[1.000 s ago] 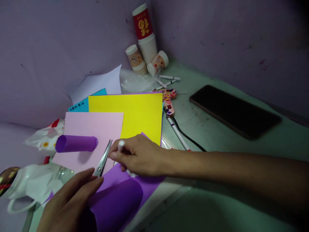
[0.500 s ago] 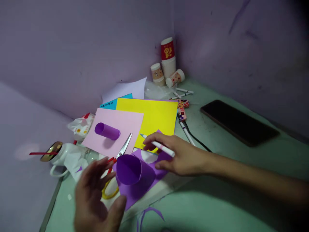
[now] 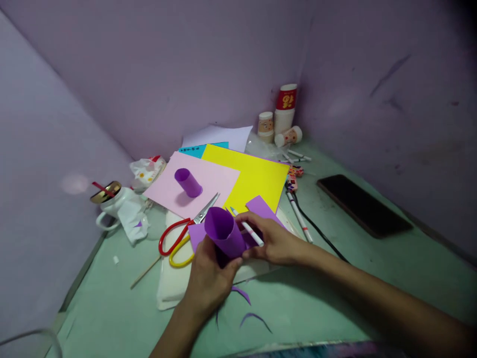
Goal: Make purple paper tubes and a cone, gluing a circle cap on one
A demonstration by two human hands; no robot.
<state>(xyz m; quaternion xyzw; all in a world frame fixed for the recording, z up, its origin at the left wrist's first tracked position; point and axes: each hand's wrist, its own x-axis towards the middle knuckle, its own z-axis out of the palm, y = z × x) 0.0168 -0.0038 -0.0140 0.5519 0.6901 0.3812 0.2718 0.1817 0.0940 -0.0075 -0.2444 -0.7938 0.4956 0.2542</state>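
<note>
My left hand (image 3: 212,273) is closed round the near left side of a wide purple paper tube (image 3: 225,233), which tilts with its open mouth toward me. My right hand (image 3: 274,238) holds a white marker pen (image 3: 252,233), its bluish tip pointing up and left; the fingertips also reach the tube's right side. Purple paper (image 3: 261,206) lies under and behind the tube. Left of it are scissors (image 3: 186,236) with one red and one yellow handle loop, their blades pointing away. A narrower purple paper tube (image 3: 189,183) leans on pink paper (image 3: 218,171).
Yellow paper (image 3: 261,174) lies behind my hands. At the back corner are several paper cups (image 3: 285,117). A phone (image 3: 363,204) rests on the right, with another marker (image 3: 300,217) and a black cable nearer. On the left sits a white mug (image 3: 124,199); purple scraps (image 3: 255,318) lie in front.
My left hand has moved from open beside the wide tube to gripping it. The tube is lifted and turned more upright. The right hand keeps the marker. The camera view has shifted.
</note>
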